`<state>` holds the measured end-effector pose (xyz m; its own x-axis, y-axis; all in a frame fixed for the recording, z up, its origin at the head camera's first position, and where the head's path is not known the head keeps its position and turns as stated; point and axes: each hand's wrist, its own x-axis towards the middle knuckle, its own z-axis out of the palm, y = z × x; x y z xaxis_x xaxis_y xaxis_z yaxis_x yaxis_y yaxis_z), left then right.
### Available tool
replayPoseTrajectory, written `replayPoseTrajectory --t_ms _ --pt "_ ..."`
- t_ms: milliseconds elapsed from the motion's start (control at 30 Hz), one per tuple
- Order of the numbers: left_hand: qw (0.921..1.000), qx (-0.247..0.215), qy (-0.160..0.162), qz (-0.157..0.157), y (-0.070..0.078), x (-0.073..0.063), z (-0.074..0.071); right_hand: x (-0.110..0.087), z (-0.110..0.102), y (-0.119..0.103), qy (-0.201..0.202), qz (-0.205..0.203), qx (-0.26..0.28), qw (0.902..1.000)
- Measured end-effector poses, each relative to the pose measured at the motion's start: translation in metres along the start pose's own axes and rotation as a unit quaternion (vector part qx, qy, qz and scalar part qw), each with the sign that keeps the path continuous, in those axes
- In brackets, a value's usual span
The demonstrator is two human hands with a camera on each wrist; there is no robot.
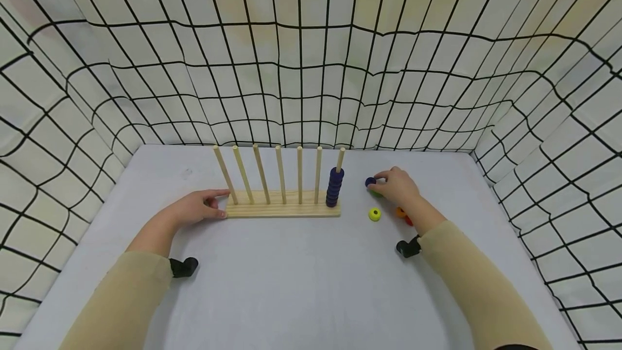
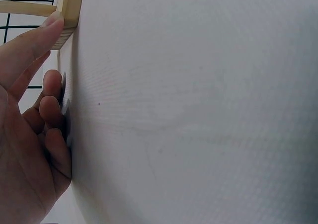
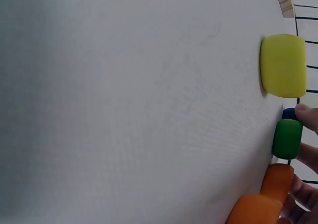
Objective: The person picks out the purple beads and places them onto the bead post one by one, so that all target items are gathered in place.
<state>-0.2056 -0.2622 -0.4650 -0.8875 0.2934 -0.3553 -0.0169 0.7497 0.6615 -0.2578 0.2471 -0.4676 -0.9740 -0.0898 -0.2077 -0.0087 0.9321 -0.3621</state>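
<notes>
A pale wooden peg stand (image 1: 282,210) with several upright pegs stands at the middle of the table. Dark blue beads (image 1: 334,188) are stacked on its rightmost peg; the other pegs are bare. My left hand (image 1: 196,207) holds the stand's left end between thumb and fingers, the thumb on the near corner. To the right of the stand, my right hand (image 1: 399,188) pinches a dark blue bead (image 1: 371,182) between thumb and finger, low over the table. A green bead (image 3: 287,138) lies by that hand, partly hidden in the head view. Nearer lies a yellow bead (image 1: 374,214).
Orange beads (image 3: 254,210) and a red bead (image 1: 408,221) lie under the right wrist, partly covered by it. A black net (image 1: 301,99) hangs in front of pale walls at the back and both sides of the white table (image 1: 301,285).
</notes>
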Motion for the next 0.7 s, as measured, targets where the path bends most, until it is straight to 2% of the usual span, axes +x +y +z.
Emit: replayPoseTrajectory --t_ms 433,700 --pt "1.0000 0.003 0.004 -0.007 -0.0004 -0.0012 -0.0011 0.0013 0.0034 -0.0068 0.015 0.005 -0.017 0.9997" --pt "1.0000 -0.004 0.001 -0.007 0.0006 -0.0003 0.0001 -0.0018 0.0034 -0.0088 0.041 0.005 -0.021 0.9989"
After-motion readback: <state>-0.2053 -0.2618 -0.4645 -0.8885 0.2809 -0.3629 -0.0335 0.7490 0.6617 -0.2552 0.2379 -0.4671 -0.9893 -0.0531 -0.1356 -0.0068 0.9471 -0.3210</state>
